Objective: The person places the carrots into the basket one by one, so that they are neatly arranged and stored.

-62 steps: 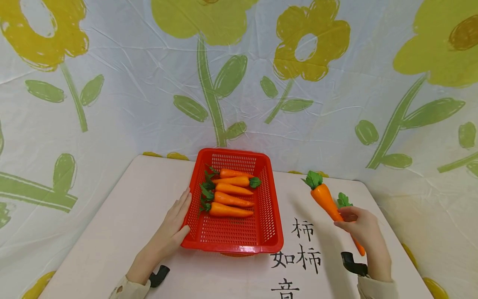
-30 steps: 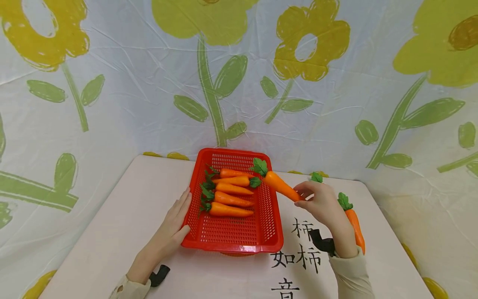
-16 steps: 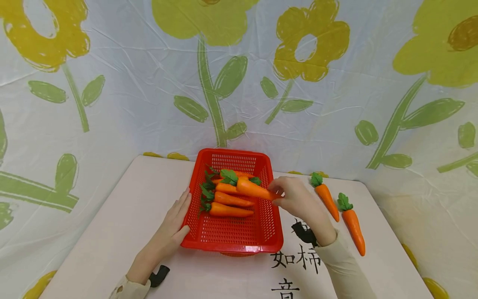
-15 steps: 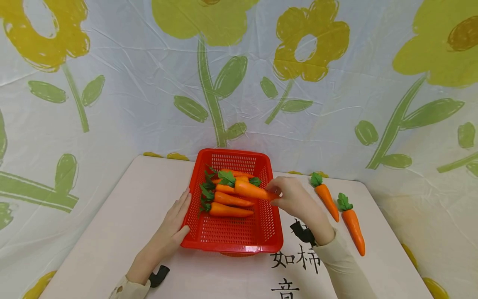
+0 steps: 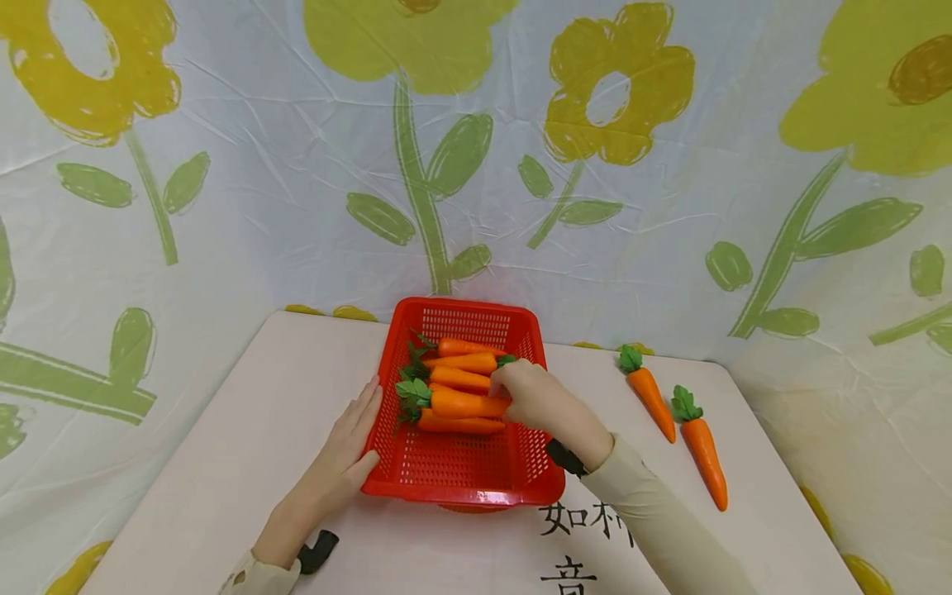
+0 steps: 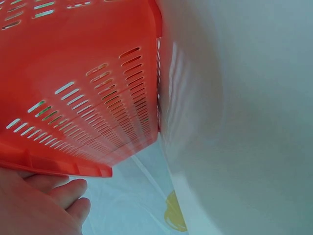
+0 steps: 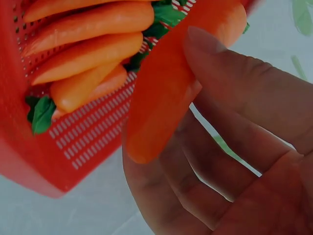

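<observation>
A red plastic basket [image 5: 476, 494] stands in the middle of the table in the head view. Several orange carrots [image 5: 459, 348] with green tops lie side by side inside it. My right hand [image 5: 541, 402] reaches over the basket's right side and pinches a carrot [image 5: 463, 404] near its thin end; in the right wrist view the thumb lies across this carrot [image 7: 156, 107], fingers beneath. It hangs above the row, top pointing left. My left hand [image 5: 344, 450] rests with straight fingers along the basket's left rim; the left wrist view shows the fingers under the rim [image 6: 58, 171].
Two more carrots, one farther back [image 5: 652, 403] and one nearer [image 5: 705, 463], lie on the table [image 5: 245, 430] right of the basket. Black characters [image 5: 568, 574] mark the tabletop at the front. A flower-printed cloth [image 5: 283, 165] hangs behind and beside the table.
My right hand has carried the carrot from the table's right side leftward over the basket, lately shifting it toward the near end of the row. The left hand has stayed at the rim.
</observation>
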Demonstrator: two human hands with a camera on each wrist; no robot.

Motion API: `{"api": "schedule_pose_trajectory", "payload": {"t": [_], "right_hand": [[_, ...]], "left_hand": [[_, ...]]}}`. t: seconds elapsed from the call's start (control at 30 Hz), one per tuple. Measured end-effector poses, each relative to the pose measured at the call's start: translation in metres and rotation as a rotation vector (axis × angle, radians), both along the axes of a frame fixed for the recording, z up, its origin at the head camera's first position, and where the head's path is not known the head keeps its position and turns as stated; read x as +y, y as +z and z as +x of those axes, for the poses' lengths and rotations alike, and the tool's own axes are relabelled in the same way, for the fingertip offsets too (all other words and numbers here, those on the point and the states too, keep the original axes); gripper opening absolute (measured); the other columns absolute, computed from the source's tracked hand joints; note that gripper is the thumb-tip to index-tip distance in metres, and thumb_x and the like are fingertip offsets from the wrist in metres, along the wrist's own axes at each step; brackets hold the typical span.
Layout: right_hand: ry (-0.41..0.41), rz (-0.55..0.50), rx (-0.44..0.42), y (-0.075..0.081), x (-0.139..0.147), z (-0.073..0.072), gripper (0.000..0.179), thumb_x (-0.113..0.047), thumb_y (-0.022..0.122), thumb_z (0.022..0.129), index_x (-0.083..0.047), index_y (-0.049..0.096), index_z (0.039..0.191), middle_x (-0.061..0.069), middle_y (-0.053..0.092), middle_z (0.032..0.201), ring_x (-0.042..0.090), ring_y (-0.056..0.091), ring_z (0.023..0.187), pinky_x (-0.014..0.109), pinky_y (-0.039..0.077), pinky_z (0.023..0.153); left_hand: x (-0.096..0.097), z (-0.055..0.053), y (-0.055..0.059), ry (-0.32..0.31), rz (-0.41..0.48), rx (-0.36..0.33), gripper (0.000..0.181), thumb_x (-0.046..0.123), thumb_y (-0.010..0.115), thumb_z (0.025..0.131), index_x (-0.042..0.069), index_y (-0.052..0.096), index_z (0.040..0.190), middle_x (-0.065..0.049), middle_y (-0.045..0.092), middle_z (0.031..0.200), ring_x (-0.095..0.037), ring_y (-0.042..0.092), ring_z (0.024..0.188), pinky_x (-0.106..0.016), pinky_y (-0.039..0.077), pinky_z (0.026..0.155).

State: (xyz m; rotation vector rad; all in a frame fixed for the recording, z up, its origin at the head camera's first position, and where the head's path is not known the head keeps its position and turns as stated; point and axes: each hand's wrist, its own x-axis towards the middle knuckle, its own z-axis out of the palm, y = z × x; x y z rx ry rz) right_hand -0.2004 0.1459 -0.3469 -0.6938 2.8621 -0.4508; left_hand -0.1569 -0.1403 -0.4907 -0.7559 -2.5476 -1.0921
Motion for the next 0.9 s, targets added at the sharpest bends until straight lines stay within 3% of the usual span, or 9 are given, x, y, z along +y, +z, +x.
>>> {"api": "schedule_pose_trajectory", "payload": {"t": [0.17,0.3,0.43,0.67,0.9], "right_hand": [[0.024,0.048,-0.021,-0.009,-0.012,-0.001,0.017,0.004,0.076,0.078,-0.007,0.075,0.091,0.002,0.069,0.087,0.019,0.060,0.077,0.031,0.055,0.069],[0.074,0.095,-0.013,-0.018,-0.018,-0.003,0.010,-0.003,0.079,0.079,-0.010,0.072,0.082,-0.002,0.064,0.073,0.014,0.056,0.065,0.027,0.052,0.064],[0.102,0.111,-0.029,-0.026,-0.021,-0.004,0.012,0.001,0.077,0.079,-0.008,0.070,0.078,0.000,0.060,0.070,0.014,0.051,0.062,0.025,0.047,0.057],[0.089,0.127,-0.089,-0.037,-0.026,-0.006,0.012,0.004,0.075,0.079,-0.007,0.070,0.083,0.001,0.064,0.081,0.015,0.054,0.070,0.026,0.051,0.063],[0.060,0.244,-0.098,-0.058,-0.037,-0.013,0.013,-0.020,0.077,0.085,-0.011,0.067,0.086,-0.003,0.055,0.070,0.011,0.055,0.067,0.023,0.051,0.072]], "left_hand": [[0.000,0.000,-0.001,0.001,-0.002,-0.007,0.082,0.002,0.046,0.082,0.000,0.015,0.158,-0.011,0.011,0.166,-0.029,0.015,0.150,-0.020,-0.003,0.117],[0.000,-0.001,-0.002,0.006,-0.003,-0.016,0.082,0.003,0.046,0.082,0.001,0.014,0.158,-0.010,0.010,0.166,-0.028,0.015,0.150,-0.020,-0.003,0.117],[0.000,-0.001,-0.002,0.008,-0.005,-0.019,0.083,0.003,0.046,0.082,0.002,0.014,0.158,-0.009,0.010,0.166,-0.028,0.014,0.150,-0.021,-0.003,0.118],[0.001,-0.002,-0.002,0.007,0.001,-0.004,0.082,0.002,0.046,0.081,0.001,0.015,0.158,-0.011,0.011,0.166,-0.028,0.015,0.150,-0.022,-0.002,0.118],[0.001,-0.001,-0.001,0.006,0.010,-0.009,0.082,0.002,0.046,0.082,0.000,0.016,0.158,-0.011,0.012,0.165,-0.028,0.016,0.150,-0.022,-0.002,0.118]]}}
